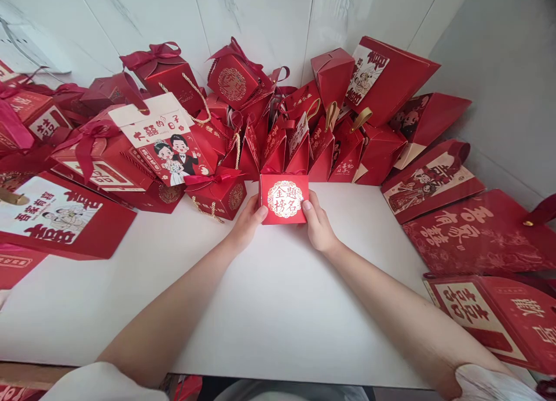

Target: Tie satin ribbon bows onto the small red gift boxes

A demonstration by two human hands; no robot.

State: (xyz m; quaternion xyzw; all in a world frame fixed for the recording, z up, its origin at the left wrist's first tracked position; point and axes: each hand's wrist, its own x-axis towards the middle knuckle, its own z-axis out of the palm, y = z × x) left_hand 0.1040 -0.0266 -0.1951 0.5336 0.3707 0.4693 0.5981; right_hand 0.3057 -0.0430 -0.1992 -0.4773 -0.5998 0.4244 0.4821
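A small red gift box [284, 215] with a shiny gold round emblem and characters faces me near the middle of the white table. My left hand [249, 218] grips its left side, the thumb on the front edge. On the opposite side my right hand [319, 221] holds it the same way, thumb on the front and fingers behind. A red ribbon shows along the box's top edge. Just behind it stands a row of folded red gift boxes [273, 149]. Left of my left hand sits a red box with a ribbon bow [217, 192] and gold cord.
A white table [278, 308] spreads before me, with a tiled wall [256, 18] behind. Red bags and boxes crowd the left, including a large red bag [117, 230]. Flat red bags [473, 233] line the right. A bag with a cartoon couple [174, 146] leans at the back left.
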